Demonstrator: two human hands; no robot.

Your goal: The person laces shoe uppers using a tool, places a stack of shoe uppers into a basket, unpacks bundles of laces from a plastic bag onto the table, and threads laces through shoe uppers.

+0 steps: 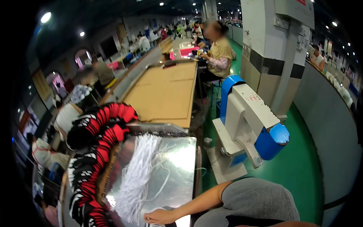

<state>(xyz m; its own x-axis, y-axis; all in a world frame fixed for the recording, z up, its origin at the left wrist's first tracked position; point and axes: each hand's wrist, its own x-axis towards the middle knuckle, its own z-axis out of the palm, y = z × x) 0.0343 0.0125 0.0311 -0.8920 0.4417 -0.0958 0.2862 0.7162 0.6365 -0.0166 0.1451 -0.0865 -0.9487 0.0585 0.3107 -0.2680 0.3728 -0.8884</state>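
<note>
My right hand (160, 216) reaches in from the right over the near edge of the metal worktop (177, 166). Its fingers are curled together beside a dark piece with white edging, mostly cut off by the lower rim. What lies between them is too small to make out. Just beyond lies a thick bundle of white shoelaces (136, 178), with a few loose strands trailing right. Along the worktop's left side curves a long row of nested red and black shoe uppers (96, 162). My left hand is outside the picture.
Beyond the worktop is a cardboard-covered bench section (162, 89). To the right stands a cream and blue machine (242, 117) on a green floor (298, 151), near a pillar (261, 45). A co-worker (219, 53) sits farther along the bench; other people work at the left.
</note>
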